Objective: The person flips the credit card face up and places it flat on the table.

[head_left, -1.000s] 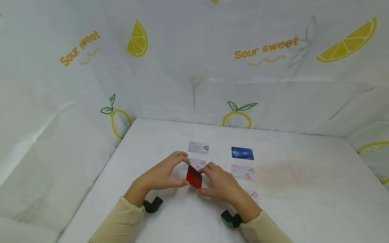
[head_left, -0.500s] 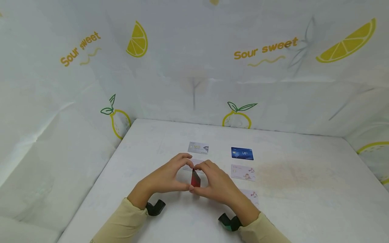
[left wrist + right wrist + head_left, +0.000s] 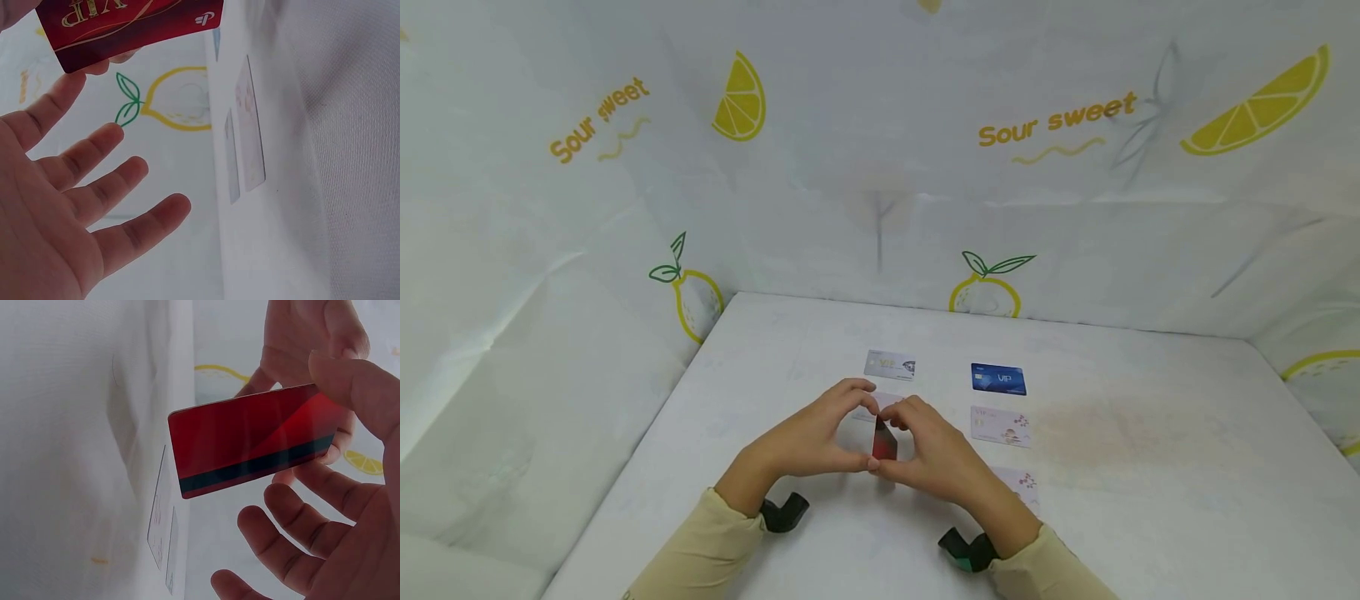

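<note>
A red VIP card (image 3: 884, 447) is held up on edge above the white table, between both hands. My left hand (image 3: 805, 435) pinches it by the edges with thumb and index finger, the other fingers spread apart in the left wrist view. Opposite, my right hand (image 3: 936, 450) pinches the same end of the card, its thumb on the upper edge and index finger at the lower. The thumb tips meet in the head view. Gold lettering marks the card's front (image 3: 137, 25); the back (image 3: 250, 444) carries a dark stripe.
Flat on the table lie a silver VIP card (image 3: 890, 365), a blue VIP card (image 3: 997, 378) and a pink-white card (image 3: 1000, 426). Two more pink-white cards are partly covered by the hands and right arm. A lemon-print cloth wall (image 3: 820, 208) rises behind.
Since one second ago the hands have come together, thumbs and index fingers meeting around the red card, which has turned more edge-on to the head view. Over the last half second almost nothing moved.
</note>
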Available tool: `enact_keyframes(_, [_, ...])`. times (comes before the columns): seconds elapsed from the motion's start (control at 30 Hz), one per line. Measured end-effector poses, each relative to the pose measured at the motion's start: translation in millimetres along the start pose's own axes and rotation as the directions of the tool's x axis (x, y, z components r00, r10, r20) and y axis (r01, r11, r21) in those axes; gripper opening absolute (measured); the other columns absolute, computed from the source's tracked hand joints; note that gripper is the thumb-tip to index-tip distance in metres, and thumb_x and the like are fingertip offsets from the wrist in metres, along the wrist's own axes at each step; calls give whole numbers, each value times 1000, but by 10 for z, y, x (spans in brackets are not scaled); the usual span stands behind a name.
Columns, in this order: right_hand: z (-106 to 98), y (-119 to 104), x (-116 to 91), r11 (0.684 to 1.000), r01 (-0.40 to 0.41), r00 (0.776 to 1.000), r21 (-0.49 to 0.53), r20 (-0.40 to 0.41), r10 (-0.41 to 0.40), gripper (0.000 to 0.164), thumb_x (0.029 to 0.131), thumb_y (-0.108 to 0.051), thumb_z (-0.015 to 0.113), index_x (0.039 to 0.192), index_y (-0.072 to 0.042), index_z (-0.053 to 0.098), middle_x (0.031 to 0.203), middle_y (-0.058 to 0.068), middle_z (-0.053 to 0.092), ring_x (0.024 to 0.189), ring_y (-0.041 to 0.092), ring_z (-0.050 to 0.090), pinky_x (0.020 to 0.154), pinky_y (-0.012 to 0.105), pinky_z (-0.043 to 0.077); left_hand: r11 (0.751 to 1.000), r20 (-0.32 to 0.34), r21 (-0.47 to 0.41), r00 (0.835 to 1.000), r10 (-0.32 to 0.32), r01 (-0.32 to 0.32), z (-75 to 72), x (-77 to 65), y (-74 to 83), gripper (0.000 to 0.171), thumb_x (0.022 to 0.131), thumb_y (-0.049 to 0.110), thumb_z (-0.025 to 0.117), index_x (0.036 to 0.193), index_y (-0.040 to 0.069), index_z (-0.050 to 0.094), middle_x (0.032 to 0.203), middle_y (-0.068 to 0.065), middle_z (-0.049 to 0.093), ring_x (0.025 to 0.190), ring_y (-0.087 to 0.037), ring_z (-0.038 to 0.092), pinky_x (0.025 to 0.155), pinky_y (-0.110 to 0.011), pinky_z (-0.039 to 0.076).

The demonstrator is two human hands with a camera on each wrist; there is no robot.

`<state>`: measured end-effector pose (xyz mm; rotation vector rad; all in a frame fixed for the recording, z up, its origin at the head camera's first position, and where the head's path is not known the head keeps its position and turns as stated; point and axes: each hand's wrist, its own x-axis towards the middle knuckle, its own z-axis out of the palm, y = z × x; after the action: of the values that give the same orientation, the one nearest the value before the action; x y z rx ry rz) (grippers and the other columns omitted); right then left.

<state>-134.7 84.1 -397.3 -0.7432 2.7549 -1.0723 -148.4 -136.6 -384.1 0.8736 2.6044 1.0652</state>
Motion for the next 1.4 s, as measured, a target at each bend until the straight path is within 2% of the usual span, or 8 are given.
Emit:
enact_keyframes(0.17, [4, 5, -3, 1000, 14, 1000, 14, -14, -14, 52, 77, -51, 80, 117, -25, 60, 110, -11, 57, 104, 12, 56, 89, 36, 53, 1000, 2, -2, 1000, -12, 12, 11, 5, -1, 43, 80, 32, 77, 114, 30, 50, 149, 11, 36, 139, -14, 37, 109, -44, 40])
enact_keyframes(0.4, [5, 0, -7, 1000, 26, 999, 17, -24, -26, 51, 78, -49, 80, 117, -25, 59, 107, -9, 58, 101, 14, 56, 86, 35, 52, 1000, 0, 0, 1000, -20, 20, 13, 5, 4, 43, 80, 34, 76, 115, 30, 51, 150, 12, 35, 140, -13, 37, 109, -44, 40])
enact_keyframes(0.63, [13, -4, -8, 1000, 27, 999, 8, -33, -27, 53, 78, -51, 79, 118, -23, 59, 110, -3, 60, 103, 15, 58, 88, 37, 53, 1000, -5, -8, 1000, -17, 17, 21, 5, -9, 48, 82, 41, 76, 119, 22, 52, 150, 11, 35, 140, -15, 36, 110, -46, 39])
enact_keyframes(1.0, [15, -7, -7, 999, 11, 999, 35, -54, -9, 55, 79, -48, 79, 121, -18, 58, 113, 1, 63, 104, 11, 59, 91, 40, 52, 1000, -11, -19, 1000, -1, 1, 35, 6, -25, 52, 84, 56, 70, 123, 26, 50, 151, 14, 33, 140, -12, 35, 111, -45, 38])
enact_keyframes(1.23, [17, 5, 1, 999, 19, 997, 36, -71, -17, 56, 78, -42, 81, 122, -14, 58, 111, 2, 64, 104, 12, 60, 91, 40, 52, 999, -16, -43, 1000, 15, -16, 35, 11, -23, 54, 84, 57, 70, 125, 26, 50, 150, 13, 33, 141, -12, 34, 112, -45, 37])
enact_keyframes(1.4, [16, 0, -3, 999, 19, 997, 36, -80, -16, 55, 78, -42, 82, 120, -16, 58, 110, 0, 64, 104, 12, 61, 91, 40, 52, 998, -11, -58, 1000, 20, -21, 37, 14, -30, 54, 84, 56, 70, 124, 27, 49, 150, 13, 34, 140, -13, 35, 112, -46, 37])
